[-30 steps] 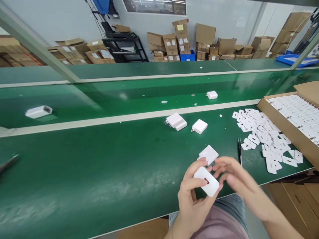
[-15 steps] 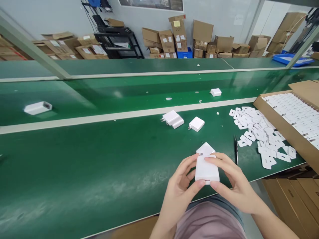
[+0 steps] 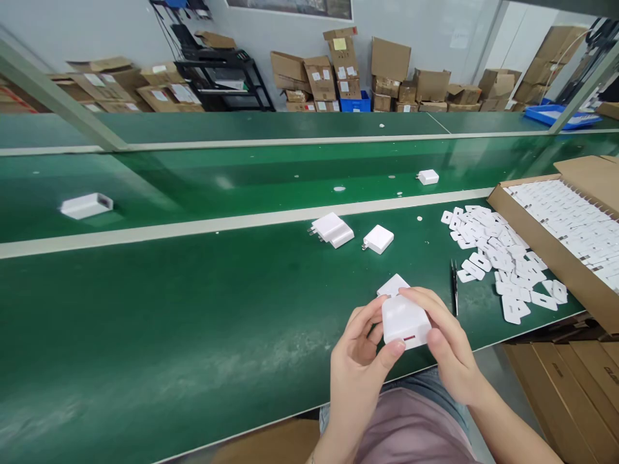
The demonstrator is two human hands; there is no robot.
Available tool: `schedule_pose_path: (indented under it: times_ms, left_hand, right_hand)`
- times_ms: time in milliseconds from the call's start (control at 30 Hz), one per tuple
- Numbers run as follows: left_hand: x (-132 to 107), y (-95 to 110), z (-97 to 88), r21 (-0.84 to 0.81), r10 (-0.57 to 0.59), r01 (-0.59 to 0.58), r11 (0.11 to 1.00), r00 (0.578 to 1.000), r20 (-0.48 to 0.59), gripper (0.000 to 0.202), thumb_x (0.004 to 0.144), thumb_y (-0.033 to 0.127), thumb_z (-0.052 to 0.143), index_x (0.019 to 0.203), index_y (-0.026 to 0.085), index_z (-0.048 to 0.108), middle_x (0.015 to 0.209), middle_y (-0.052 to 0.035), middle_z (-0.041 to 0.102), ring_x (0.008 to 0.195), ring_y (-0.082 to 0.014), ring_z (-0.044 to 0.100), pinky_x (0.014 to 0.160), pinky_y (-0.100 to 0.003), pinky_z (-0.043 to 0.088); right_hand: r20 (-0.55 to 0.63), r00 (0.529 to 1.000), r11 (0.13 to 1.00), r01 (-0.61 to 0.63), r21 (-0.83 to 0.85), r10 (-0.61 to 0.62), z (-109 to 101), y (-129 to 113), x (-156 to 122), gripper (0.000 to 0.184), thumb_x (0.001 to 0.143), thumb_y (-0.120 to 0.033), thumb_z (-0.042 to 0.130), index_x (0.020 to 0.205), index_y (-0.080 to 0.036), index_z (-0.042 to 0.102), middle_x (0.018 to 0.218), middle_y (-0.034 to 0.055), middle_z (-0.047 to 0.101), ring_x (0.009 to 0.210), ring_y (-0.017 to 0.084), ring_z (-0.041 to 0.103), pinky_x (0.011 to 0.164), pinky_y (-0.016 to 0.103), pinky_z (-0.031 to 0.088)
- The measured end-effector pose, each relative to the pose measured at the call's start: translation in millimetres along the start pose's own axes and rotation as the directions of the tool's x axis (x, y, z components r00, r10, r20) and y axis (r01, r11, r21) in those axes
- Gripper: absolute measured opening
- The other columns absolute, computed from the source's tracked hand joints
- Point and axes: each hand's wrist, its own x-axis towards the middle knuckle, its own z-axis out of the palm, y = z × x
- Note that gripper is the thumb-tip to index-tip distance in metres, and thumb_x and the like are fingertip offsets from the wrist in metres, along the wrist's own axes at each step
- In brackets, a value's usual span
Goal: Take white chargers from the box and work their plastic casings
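Both my hands grip one white charger (image 3: 403, 320) above the near edge of the green table (image 3: 193, 309). My left hand (image 3: 360, 361) pinches its left side with thumb and fingers. My right hand (image 3: 447, 351) wraps its right side. The charger's port end faces me and shows a small red slot. Just behind it a second white charger (image 3: 391, 284) lies flat on the table. Two more chargers (image 3: 331, 229) (image 3: 378, 239) lie farther back.
A pile of small white plastic pieces (image 3: 498, 261) lies right of my hands, with black tweezers (image 3: 454, 287) beside it. An open cardboard box (image 3: 570, 225) of white parts sits at the right. On the conveyor belt behind lie two chargers (image 3: 87, 205) (image 3: 428, 176). Cartons are stacked along the wall.
My right hand closed onto the charger, which had been in my left hand alone. Both hands have turned it so that its port end now faces me.
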Motion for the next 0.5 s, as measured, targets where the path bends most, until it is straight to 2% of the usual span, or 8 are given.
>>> schedule_pose_path:
  times_ms: [133,233,333,400,433,500]
  left_hand:
    - [-1,2,3.5,0.022,0.059,-0.058,0.998,0.998,-0.014,0.039,0.07,0.03,0.089,0.108,0.028,0.079,0.101,-0.0054,0.069,0.096,-0.0207,0.072,0.081,-0.025,0.063]
    - [-4,1,5.2,0.042,0.1,-0.099,0.994,0.995,-0.011,0.038,0.072,0.03,0.088,0.109,0.031,0.079,0.1,-0.0042,0.068,0.096,-0.0188,0.072,0.079,-0.021,0.061]
    - [-5,-3,4.1,0.093,0.102,-0.1,0.991,0.995,-0.012,0.037,0.075,0.034,0.086,0.111,0.031,0.078,0.1,-0.0042,0.066,0.095,-0.0175,0.071,0.08,-0.02,0.06]
    - [-3,-2,0.3,0.123,0.085,-0.08,0.989,0.996,-0.031,0.038,0.077,0.037,0.084,0.114,0.031,0.077,0.102,-0.0046,0.065,0.096,-0.0185,0.071,0.08,-0.021,0.061]
    - [-1,0,-3.0,0.146,0.068,-0.06,0.987,0.996,-0.053,0.04,0.078,0.039,0.082,0.116,0.032,0.076,0.105,-0.0048,0.065,0.098,-0.0195,0.071,0.081,-0.022,0.061]
    - [4,7,-13.5,0.244,0.044,-0.013,0.97,0.991,-0.122,0.045,0.08,0.045,0.079,0.123,0.034,0.073,0.112,-0.0045,0.062,0.104,-0.0214,0.069,0.085,-0.025,0.061]
  right_hand:
    - [-0.038,0.998,0.998,0.054,0.028,-0.053,2,2,0,0.029,0.105,-0.038,0.048,0.128,-0.033,0.064,0.126,0.0072,0.062,0.121,0.024,0.056,0.099,0.036,0.05]
    - [-0.073,0.995,0.994,0.075,0.086,-0.068,7,4,0,0.021,0.104,-0.036,0.05,0.115,-0.03,0.066,0.117,0.0073,0.062,0.112,0.023,0.059,0.087,0.032,0.052]
    - [-0.075,0.995,0.996,0.065,0.063,-0.06,7,0,2,0.02,0.104,-0.037,0.049,0.108,-0.027,0.065,0.111,0.0086,0.063,0.104,0.023,0.061,0.082,0.032,0.053]
    - [0.038,0.998,0.999,0.043,-0.027,-0.042,1,-7,11,0.022,0.105,-0.038,0.047,0.109,-0.025,0.065,0.113,0.0096,0.064,0.106,0.022,0.062,0.088,0.033,0.054]
    - [0.147,0.988,0.994,0.053,-0.099,-0.038,-4,-10,20,0.024,0.105,-0.039,0.046,0.112,-0.025,0.065,0.117,0.0103,0.064,0.11,0.022,0.062,0.093,0.034,0.053]
    - [0.399,0.916,0.954,0.144,-0.262,-0.029,-21,-15,49,0.031,0.104,-0.045,0.048,0.121,-0.024,0.063,0.126,0.0117,0.064,0.121,0.023,0.059,0.101,0.036,0.05]
